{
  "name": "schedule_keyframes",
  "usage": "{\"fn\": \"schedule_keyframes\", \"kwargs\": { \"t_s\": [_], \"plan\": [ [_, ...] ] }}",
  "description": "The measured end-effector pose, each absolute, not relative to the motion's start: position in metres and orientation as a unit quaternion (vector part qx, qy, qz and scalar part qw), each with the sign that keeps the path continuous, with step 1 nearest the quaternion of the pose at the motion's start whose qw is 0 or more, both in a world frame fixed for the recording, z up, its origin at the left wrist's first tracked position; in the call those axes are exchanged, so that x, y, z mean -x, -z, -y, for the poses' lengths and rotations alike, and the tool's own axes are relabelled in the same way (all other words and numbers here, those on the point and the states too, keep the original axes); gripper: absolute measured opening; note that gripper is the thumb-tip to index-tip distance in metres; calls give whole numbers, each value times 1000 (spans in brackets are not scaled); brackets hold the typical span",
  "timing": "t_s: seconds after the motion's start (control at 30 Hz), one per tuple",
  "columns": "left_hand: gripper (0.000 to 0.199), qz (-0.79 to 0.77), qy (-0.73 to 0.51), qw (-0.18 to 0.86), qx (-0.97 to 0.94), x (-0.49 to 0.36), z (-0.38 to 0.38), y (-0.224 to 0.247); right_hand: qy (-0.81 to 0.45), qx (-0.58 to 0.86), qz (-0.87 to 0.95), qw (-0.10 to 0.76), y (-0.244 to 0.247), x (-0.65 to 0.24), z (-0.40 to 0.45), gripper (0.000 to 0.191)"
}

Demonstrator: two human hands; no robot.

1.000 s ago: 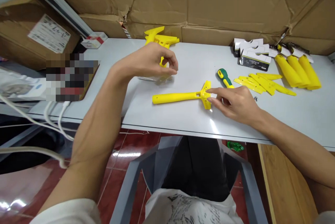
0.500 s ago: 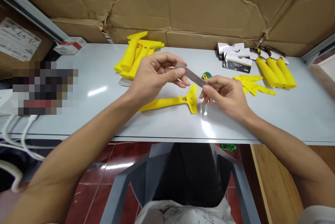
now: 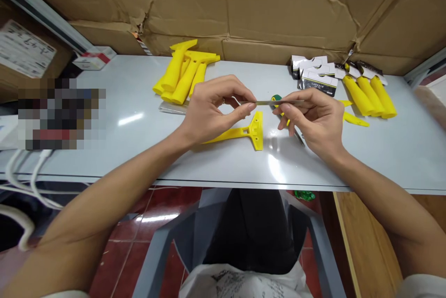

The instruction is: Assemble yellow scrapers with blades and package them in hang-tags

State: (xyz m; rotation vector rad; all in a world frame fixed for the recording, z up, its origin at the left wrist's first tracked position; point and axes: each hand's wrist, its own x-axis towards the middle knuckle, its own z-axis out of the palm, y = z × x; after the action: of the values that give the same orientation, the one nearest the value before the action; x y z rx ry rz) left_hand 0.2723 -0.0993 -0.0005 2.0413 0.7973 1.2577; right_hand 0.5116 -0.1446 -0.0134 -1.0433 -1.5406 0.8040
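Observation:
A thin metal scraper blade (image 3: 266, 102) is held level above the table, seen nearly edge-on. My left hand (image 3: 218, 110) pinches its left end between thumb and fingers. The other end is in the fingertips of my right hand (image 3: 311, 119). Below the blade, a yellow scraper handle (image 3: 256, 132) lies on the table with its wide head to the right; my left hand hides part of its grip. Behind my right fingers sits a green and yellow tool (image 3: 276, 98), partly covered. A small metal piece (image 3: 299, 138) shows just under my right hand.
Several yellow scraper handles (image 3: 179, 77) are piled at the back left. At the back right lie black and white packages (image 3: 318, 82), yellow tubular grips (image 3: 369, 96) and flat yellow pieces (image 3: 357, 120). A cardboard wall (image 3: 261, 15) stands behind the table (image 3: 223, 172).
The blade has turned from slanting with its broad face showing to level and nearly edge-on. My right hand has moved slightly right and up, still pinching it.

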Motion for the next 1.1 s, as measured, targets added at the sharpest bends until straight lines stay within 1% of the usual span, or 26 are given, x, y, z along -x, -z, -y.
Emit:
{"fn": "schedule_keyframes", "kwargs": {
  "t_s": [0.1, 0.27, 0.33, 0.37, 0.43, 0.47, 0.5, 0.57, 0.63, 0.7, 0.83, 0.97, 1.1],
  "plan": [
    [13, -315, -484, 227, -784, -271, 99, 1, -329, 426, 647, 541, 14, -512, 147, 22],
    [11, -344, -488, 180, -782, -267, 96, 1, -233, 424, 687, 542, 17, -513, 150, 8],
    [5, -300, -511, 154, -791, -266, 94, 3, -191, 419, 703, 542, 18, -514, 150, 6],
    [5, -263, -529, 134, -795, -266, 92, 5, -171, 414, 709, 544, 18, -514, 149, 5],
    [17, -191, -560, 100, -800, -266, 90, 8, -138, 404, 718, 550, 20, -515, 148, 5],
    [20, -171, -568, 92, -800, -266, 88, 9, -127, 401, 720, 552, 20, -515, 147, 6],
    [17, -167, -571, 91, -798, -266, 88, 10, -121, 397, 720, 556, 21, -516, 147, 8],
    [2, -198, -565, 107, -794, -267, 87, 11, -129, 383, 716, 570, 22, -516, 147, 13],
    [19, -240, -557, 125, -785, -266, 88, 11, -144, 362, 710, 587, 23, -515, 147, 16],
    [27, -267, -551, 143, -778, -266, 90, 10, -154, 353, 708, 591, 25, -515, 147, 17],
    [27, -271, -554, 143, -774, -267, 91, 9, -149, 381, 703, 581, 26, -516, 147, 20],
    [22, -291, -537, 119, -783, -268, 91, 8, -110, 376, 726, 565, 20, -516, 146, 11],
    [14, -264, -510, 174, -800, -267, 92, 3, -72, 371, 755, 537, 13, -514, 144, 7]
  ]
}}
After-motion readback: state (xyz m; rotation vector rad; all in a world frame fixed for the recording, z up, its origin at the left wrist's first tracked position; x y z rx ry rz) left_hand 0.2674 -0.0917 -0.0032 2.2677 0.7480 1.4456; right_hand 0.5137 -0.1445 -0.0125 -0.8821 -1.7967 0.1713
